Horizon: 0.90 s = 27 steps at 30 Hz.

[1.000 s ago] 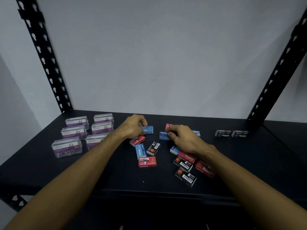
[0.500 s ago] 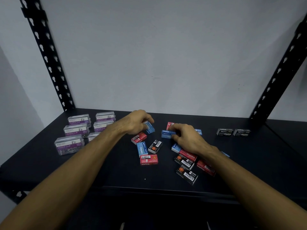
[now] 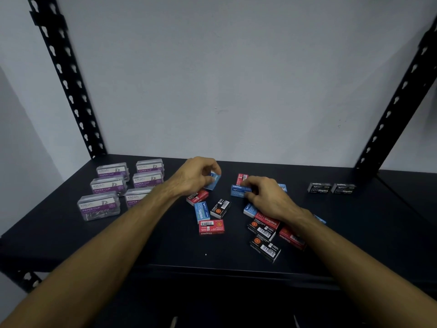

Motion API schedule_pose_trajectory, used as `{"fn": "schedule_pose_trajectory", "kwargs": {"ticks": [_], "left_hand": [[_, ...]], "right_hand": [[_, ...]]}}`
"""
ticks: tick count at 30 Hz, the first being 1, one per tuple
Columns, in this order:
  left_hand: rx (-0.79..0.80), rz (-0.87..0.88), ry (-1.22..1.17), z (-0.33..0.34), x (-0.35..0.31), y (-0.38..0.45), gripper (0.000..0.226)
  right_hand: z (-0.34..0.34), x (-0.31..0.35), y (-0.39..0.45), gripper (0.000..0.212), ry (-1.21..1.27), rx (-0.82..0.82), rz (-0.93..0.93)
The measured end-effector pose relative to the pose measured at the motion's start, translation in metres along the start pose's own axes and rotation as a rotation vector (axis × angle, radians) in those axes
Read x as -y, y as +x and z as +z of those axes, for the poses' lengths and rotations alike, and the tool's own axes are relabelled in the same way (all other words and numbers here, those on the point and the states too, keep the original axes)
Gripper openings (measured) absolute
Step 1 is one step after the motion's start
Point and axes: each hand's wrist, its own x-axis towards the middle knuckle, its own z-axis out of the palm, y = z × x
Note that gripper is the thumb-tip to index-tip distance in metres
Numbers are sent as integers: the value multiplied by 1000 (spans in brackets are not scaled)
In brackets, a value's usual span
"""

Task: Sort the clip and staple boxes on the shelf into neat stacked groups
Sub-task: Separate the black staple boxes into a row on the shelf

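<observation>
The left hand (image 3: 197, 177) pinches a small blue cardboard staple box (image 3: 212, 181), tilted above the black metal shelf (image 3: 146, 245). The right hand (image 3: 266, 197) grips another blue staple box (image 3: 238, 191) lying among scattered red and black ones.

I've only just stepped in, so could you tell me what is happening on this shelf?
A person is sorting small stationery boxes on a black shelf. The left hand has a grip on a blue staple box, lifted and tilted; the right hand holds another blue box amid scattered red, blue and black ones. Clear paper clip boxes sit grouped at left, two black staple boxes at right.
</observation>
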Motion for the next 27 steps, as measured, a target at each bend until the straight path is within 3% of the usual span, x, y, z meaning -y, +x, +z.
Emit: {"fn": "schedule_pose_trajectory", "kwargs": {"ticks": [9,16,27], "left_hand": [[177,76,255,4,-10,9,43],[152,20,258,7,-4,6,27],[38,-48,252,-8,4,7,21]], "right_hand": [[2,2,-1,19,-19,-23,-8],[2,-1,2,21,-42,-24,-36],[1,13,24,24,-80,-75,-90]]}}
